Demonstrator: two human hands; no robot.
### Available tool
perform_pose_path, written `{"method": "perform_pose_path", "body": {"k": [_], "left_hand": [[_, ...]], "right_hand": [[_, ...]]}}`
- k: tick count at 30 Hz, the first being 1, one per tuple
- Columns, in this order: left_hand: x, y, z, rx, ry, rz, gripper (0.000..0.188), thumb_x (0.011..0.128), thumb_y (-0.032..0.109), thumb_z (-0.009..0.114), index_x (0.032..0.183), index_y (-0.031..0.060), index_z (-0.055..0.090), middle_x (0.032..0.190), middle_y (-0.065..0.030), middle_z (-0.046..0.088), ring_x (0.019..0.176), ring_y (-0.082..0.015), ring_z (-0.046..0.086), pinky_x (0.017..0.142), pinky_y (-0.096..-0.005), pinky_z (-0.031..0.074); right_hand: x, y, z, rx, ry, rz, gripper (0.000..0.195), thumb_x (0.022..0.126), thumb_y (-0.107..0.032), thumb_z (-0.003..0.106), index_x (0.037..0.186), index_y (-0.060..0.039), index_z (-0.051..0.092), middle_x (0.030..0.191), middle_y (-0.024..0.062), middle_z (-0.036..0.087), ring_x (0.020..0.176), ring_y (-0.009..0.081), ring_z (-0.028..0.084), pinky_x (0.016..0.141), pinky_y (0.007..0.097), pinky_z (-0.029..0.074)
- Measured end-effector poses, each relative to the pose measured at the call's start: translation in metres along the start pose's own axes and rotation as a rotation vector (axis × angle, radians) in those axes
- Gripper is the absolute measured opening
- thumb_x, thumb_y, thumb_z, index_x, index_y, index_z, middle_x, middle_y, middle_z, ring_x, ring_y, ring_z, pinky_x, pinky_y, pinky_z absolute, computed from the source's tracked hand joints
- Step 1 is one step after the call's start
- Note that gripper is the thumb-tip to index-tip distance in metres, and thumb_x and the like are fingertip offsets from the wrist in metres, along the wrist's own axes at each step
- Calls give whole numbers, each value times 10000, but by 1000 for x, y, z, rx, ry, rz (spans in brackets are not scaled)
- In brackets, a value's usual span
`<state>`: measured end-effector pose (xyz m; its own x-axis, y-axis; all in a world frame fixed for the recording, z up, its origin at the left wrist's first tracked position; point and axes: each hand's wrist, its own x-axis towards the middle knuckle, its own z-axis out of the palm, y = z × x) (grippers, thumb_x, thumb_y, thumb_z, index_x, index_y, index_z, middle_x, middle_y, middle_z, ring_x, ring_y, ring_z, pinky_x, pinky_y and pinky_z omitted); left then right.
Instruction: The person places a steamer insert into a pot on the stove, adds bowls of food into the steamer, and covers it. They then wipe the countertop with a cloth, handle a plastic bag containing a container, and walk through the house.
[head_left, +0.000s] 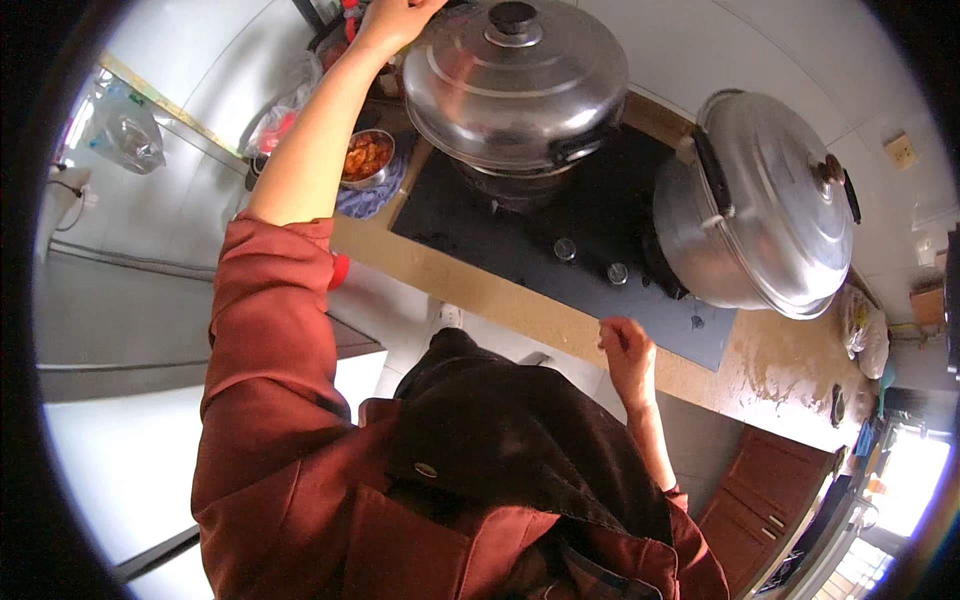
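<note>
My left hand reaches far forward to the top edge of the picture, beside a steel steamer pot with a domed lid. Its fingertips are cut off, so I cannot tell what they touch. The pot stands on the left side of a black glass cooktop. My right hand hovers at the counter's front edge, fingers curled, with nothing visible in it. Two control knobs are a little beyond it. A large lidded aluminium pot with a black-gripped bail handle stands on the right of the cooktop.
Left of the cooktop, a metal bowl of reddish-brown food rests by a bluish cloth. Plastic bags lie at the counter's right end. The tan counter edge runs before me; a tiled wall stands behind the pots.
</note>
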<state>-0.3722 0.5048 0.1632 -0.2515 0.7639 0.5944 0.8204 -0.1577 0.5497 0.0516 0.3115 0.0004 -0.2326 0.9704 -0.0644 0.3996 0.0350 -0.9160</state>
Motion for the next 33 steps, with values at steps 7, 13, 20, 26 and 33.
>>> {"method": "perform_pose_path", "body": {"k": [7, 13, 20, 26, 33], "left_hand": [[-29, -93, -29, -145, 84, -6, 309, 794, 313, 605, 1026, 110, 606, 852, -62, 617, 743, -157, 580, 679, -270, 456], [-92, -127, -10, -435, -61, -371, 319, 789, 249, 617, 1049, 68, 581, 947, -92, 574, 780, -145, 550, 707, -262, 442], [-98, -158, -3, -462, 37, -312, 281, 771, 206, 620, 995, 38, 583, 926, -129, 554, 717, -193, 557, 674, -289, 451], [-104, -182, -24, -390, 9, -335, 261, 786, 179, 609, 1009, 47, 576, 892, -109, 543, 734, -170, 555, 670, -275, 450], [-105, -195, -8, -512, -3, -393, 236, 803, 147, 588, 1017, 48, 573, 925, -100, 535, 766, -149, 557, 677, -259, 450]], "right_hand": [[88, -105, 38, -12, 365, -238, 107, 800, -39, 557, 901, -25, 591, 752, 24, 543, 667, 76, 489, 573, 201, 406], [156, -199, 65, -538, 486, -534, 335, 761, -114, 608, 1085, -70, 535, 970, 89, 519, 765, 168, 533, 637, 281, 456], [248, -262, 103, -792, 172, -504, 513, 698, -209, 675, 1157, -95, 479, 982, 120, 544, 800, 223, 555, 714, 333, 452], [261, -265, 105, -737, 161, -415, 488, 661, -147, 675, 1120, -104, 514, 964, 78, 575, 764, 188, 557, 683, 308, 446], [262, -264, 107, -748, 190, -419, 458, 670, -113, 671, 1107, -102, 532, 976, 53, 579, 824, 145, 551, 628, 236, 420]]}}
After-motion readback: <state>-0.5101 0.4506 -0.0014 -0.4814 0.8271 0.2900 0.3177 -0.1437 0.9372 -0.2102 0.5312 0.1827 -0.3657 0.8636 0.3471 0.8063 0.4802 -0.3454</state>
